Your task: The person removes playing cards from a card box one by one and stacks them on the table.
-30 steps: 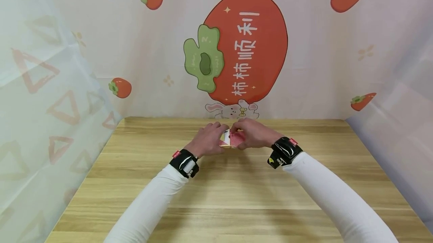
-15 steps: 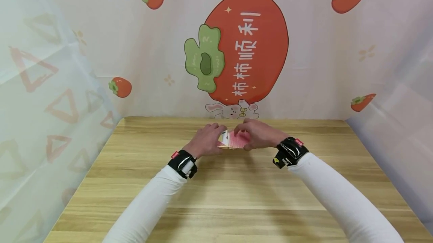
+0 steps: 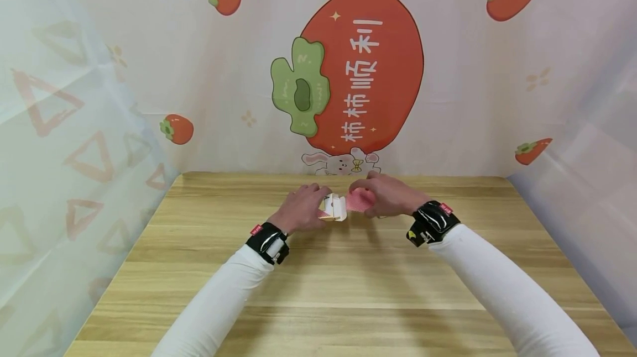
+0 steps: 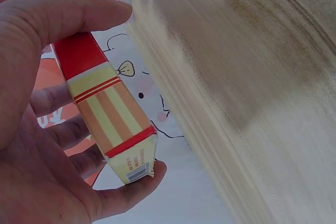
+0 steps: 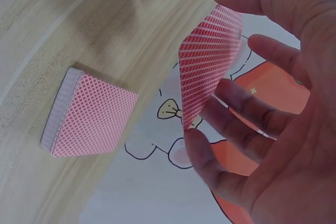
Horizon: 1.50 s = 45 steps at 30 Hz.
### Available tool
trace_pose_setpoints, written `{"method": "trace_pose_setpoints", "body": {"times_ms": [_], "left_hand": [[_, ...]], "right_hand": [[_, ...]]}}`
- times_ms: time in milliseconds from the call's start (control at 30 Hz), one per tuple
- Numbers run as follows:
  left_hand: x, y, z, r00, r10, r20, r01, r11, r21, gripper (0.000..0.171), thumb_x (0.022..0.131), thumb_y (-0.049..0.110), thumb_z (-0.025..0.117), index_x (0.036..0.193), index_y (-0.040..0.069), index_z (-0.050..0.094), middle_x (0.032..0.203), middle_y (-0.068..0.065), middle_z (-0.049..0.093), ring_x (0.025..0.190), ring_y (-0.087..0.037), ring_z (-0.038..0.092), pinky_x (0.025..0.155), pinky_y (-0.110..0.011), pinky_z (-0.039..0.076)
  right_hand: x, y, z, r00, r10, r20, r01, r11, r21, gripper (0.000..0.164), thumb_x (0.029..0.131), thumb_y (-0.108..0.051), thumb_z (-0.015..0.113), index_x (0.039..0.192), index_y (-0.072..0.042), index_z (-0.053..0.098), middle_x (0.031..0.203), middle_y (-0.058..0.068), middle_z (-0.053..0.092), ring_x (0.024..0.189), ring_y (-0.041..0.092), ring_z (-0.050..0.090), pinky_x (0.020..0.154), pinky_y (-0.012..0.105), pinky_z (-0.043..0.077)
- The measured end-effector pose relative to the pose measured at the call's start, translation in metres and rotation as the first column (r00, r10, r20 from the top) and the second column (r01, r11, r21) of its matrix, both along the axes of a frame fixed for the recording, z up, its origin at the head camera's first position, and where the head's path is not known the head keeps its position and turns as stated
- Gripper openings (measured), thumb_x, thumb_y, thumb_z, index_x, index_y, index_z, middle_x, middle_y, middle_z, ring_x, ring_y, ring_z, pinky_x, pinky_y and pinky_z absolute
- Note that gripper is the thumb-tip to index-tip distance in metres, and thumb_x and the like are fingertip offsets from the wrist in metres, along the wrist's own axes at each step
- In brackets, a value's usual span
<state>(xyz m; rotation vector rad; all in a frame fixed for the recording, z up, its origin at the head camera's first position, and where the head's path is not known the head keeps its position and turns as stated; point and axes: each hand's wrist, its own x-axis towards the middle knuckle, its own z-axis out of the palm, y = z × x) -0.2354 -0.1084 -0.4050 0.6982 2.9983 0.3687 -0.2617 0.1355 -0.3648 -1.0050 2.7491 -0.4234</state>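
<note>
My left hand (image 3: 298,209) grips a small playing card box (image 4: 113,114) with red, cream and orange stripes, thumb on one end and little finger at the barcode end. Its white flap stands out from the open end in the head view. My right hand (image 3: 390,194) pinches a red-backed playing card (image 5: 210,64) between thumb and fingers, slightly bowed and just right of the box. Below it, a squared deck of cards (image 5: 94,116) with a red lattice back lies on the table; in the head view the right hand mostly hides it.
The wooden table (image 3: 348,290) ends at a white curtain (image 3: 448,97) printed with persimmons and a rabbit, close behind both hands. More printed curtain (image 3: 74,152) hangs on the left side. Black straps with small cameras sit on both wrists.
My right hand has moved right, drawing the red-backed card away from the box, so a gap and the white flap now show. The left hand with the box has barely shifted.
</note>
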Motion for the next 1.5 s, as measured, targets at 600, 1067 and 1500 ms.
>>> {"method": "trace_pose_setpoints", "body": {"times_ms": [600, 1067, 1500], "left_hand": [[0.003, -0.004, -0.003, 1.0, 0.009, 0.019, -0.009, 1.0, 0.005, 0.077, 0.076, 0.028, 0.089, 0.143, 0.014, 0.054, 0.128, -0.01, 0.059, 0.113, -0.03, 0.054, 0.093, -0.058, 0.048], [0.003, -0.007, -0.006, 1.0, 0.003, 0.011, -0.003, 1.0, 0.019, 0.076, 0.076, 0.028, 0.089, 0.143, 0.014, 0.054, 0.124, -0.011, 0.059, 0.108, -0.03, 0.055, 0.089, -0.056, 0.049], [0.001, -0.009, -0.007, 1.0, 0.001, 0.01, -0.001, 1.0, 0.025, 0.076, 0.076, 0.031, 0.088, 0.142, 0.014, 0.054, 0.121, -0.01, 0.059, 0.105, -0.029, 0.055, 0.09, -0.055, 0.049]], "right_hand": [[-0.014, 0.005, -0.009, 0.992, -0.09, 0.09, 0.078, 0.989, 0.129, 0.061, 0.082, -0.017, 0.081, 0.139, -0.016, 0.06, 0.113, 0.016, 0.052, 0.102, 0.03, 0.052, 0.081, 0.041, 0.052], [-0.037, 0.014, -0.026, 0.91, -0.357, 0.212, 0.313, 0.925, 0.214, 0.062, 0.088, -0.025, 0.076, 0.144, -0.015, 0.051, 0.123, 0.019, 0.049, 0.11, 0.035, 0.05, 0.089, 0.051, 0.052], [-0.05, 0.019, -0.037, 0.869, -0.446, 0.213, 0.392, 0.885, 0.252, 0.067, 0.089, -0.034, 0.076, 0.145, -0.012, 0.047, 0.122, 0.021, 0.048, 0.108, 0.038, 0.049, 0.088, 0.05, 0.05]]}}
